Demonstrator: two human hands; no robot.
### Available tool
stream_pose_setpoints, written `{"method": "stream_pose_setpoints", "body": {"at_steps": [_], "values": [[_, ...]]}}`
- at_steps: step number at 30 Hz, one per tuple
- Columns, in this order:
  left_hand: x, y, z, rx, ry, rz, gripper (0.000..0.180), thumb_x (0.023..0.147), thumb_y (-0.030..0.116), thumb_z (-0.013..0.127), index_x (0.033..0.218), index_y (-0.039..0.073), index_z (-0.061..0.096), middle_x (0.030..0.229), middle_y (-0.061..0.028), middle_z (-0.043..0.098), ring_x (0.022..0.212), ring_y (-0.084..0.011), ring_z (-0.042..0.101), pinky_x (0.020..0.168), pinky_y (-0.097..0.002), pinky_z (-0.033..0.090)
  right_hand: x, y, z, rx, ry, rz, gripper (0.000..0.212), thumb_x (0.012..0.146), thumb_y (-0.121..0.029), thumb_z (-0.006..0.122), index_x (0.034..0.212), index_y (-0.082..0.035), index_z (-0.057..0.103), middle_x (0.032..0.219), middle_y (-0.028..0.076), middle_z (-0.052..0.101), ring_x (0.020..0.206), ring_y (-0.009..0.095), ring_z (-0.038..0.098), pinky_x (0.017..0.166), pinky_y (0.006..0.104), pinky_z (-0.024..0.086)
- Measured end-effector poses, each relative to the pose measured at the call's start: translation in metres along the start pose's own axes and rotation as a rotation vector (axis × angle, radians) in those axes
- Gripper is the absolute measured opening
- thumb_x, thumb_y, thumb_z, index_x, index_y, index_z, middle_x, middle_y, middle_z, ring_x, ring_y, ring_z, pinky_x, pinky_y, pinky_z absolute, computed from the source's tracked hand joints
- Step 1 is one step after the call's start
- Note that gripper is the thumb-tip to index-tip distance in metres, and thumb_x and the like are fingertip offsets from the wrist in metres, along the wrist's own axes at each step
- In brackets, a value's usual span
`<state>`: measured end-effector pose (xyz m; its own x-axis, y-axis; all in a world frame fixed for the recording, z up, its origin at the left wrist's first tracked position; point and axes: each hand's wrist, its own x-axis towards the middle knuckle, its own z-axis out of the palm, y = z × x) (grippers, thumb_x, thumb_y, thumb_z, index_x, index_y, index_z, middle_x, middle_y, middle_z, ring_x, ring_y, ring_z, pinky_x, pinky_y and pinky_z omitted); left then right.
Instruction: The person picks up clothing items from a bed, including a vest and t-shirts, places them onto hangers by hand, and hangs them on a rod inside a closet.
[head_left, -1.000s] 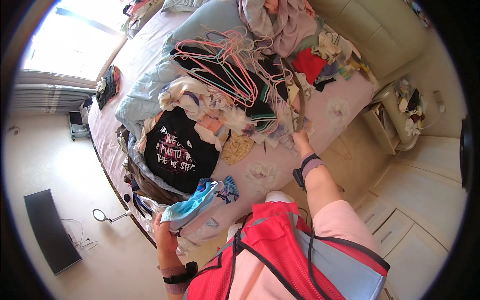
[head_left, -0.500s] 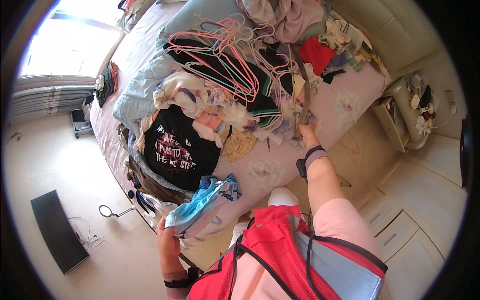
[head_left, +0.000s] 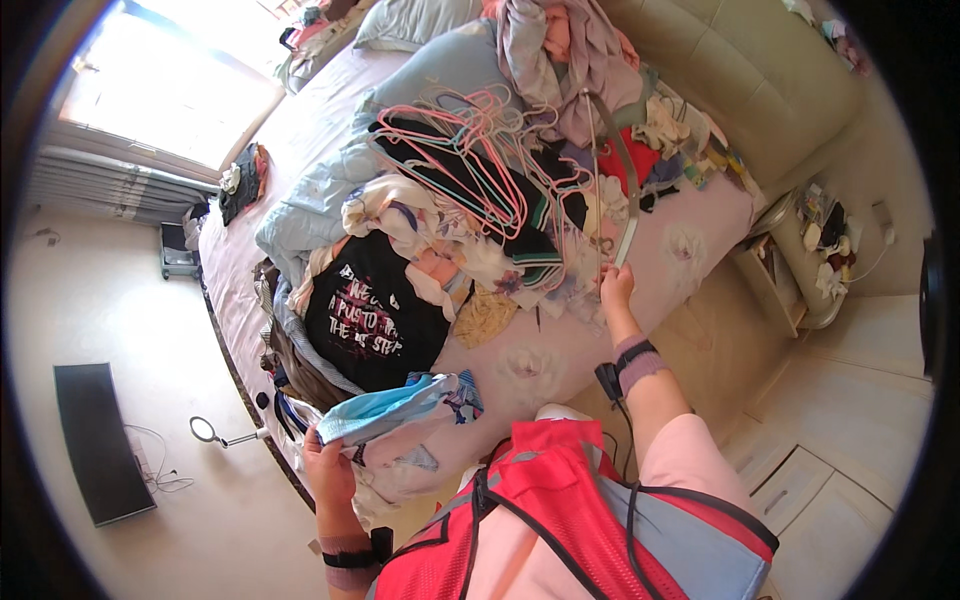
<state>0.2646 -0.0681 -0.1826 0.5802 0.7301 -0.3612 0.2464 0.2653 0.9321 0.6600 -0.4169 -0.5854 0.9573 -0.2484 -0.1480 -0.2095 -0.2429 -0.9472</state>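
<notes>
My left hand (head_left: pixel 328 470) pinches the edge of a light blue garment (head_left: pixel 385 408) at the front left of the bed. The garment stretches rightward to a dark patterned end. Over the bed's right part, my right hand (head_left: pixel 618 288) is closed on the lower end of a long grey-brown belt-like strip (head_left: pixel 631 190); its exact kind is unclear. That strip bows up past the hangers. Tangled pink, white and pale blue clothes hangers (head_left: pixel 480 150) lie on heaped clothing. A black printed T-shirt (head_left: pixel 375 315) lies between the hangers and the blue garment.
Below the hangers lie a floral cloth (head_left: pixel 400 205) and a yellow cloth (head_left: pixel 485 318). A red cloth (head_left: pixel 640 160) is at the far right. Beside the bed are an open-front nightstand (head_left: pixel 775 280), a round mirror on an arm (head_left: pixel 203 430) and a black panel (head_left: pixel 95 445) on the floor.
The belt-like strip has swung outward to the right in my right hand and bows more. My left hand still grips the blue garment, now bunched narrower. The whole view has shifted slightly.
</notes>
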Motion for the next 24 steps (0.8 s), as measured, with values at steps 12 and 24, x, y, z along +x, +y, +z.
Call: {"method": "stream_pose_setpoints", "body": {"at_steps": [12, 24], "values": [[-0.008, 0.058, -0.042, 0.012, 0.286, 0.374, 0.017, 0.085, 0.017, 0.065, 0.096, 0.005, 0.063, 0.082, -0.0001, 0.059, 0.072, -0.0093, 0.055, 0.064, -0.0269, 0.046, -0.142, -0.276, -0.022, 0.281, -0.617, -0.396, 0.022, 0.099, -0.02, 0.055, 0.082, -0.006, 0.057, 0.068, -0.002, 0.055, 0.061, 0.005, 0.048, 0.055, 0.0213, 0.038], [-0.03, 0.079, -0.114, 0.277, 0.533, 0.501, 0.035, 0.077, 0.027, 0.074, 0.089, -0.003, 0.06, 0.069, -0.0074, 0.057, 0.062, -0.0148, 0.052, 0.059, -0.0319, 0.044, -0.282, -0.339, 0.007, -0.014, -0.767, -0.892, 0.01, 0.088, -0.004, 0.058, 0.079, -0.003, 0.053, 0.061, 0.002, 0.04, 0.057, 0.009, 0.041, 0.054, 0.0266, 0.036]]}}
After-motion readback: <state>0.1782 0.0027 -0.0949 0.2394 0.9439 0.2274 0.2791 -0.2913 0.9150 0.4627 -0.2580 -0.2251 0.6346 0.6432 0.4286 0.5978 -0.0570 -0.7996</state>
